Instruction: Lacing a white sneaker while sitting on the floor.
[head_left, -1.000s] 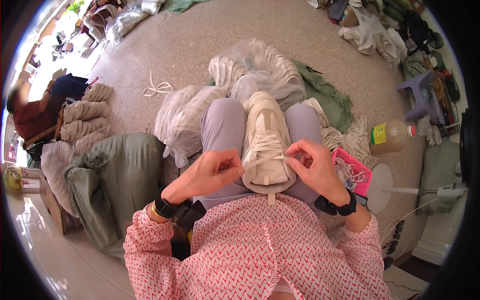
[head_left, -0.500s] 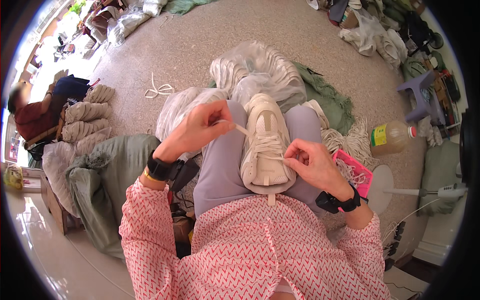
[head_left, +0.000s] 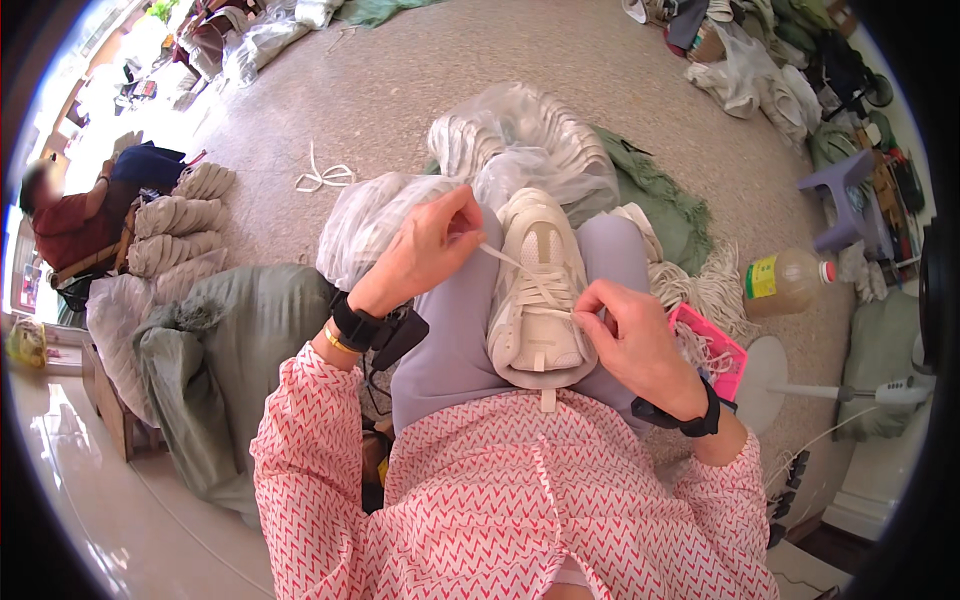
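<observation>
A cream sneaker (head_left: 541, 338) rests in my lap between my thighs, toe pointing away from me, its lace crossed over the tongue. Left of the shoe, my left hand (head_left: 432, 246) pinches a pale shoelace (head_left: 500, 256) that runs taut to the upper eyelets. My right hand (head_left: 630, 325) is closed at the shoe's right side, thumb and forefinger pressed together on a lace end beside the lower eyelets. Most of that end is hidden by the fingers.
Clear bags of shoes (head_left: 535, 130) lie beyond my knees. To the right are a pink basket of laces (head_left: 738, 372), a lace bundle (head_left: 722, 290), a large jug (head_left: 790, 282) and a purple stool (head_left: 838, 190). A green sack (head_left: 240, 330) stands left; another person (head_left: 75, 225) sits farther off.
My left hand has risen slightly and shifted right, the lace in its fingers still stretched to the shoe. The right hand stays beside the lower eyelets. The whole view has shifted a little.
</observation>
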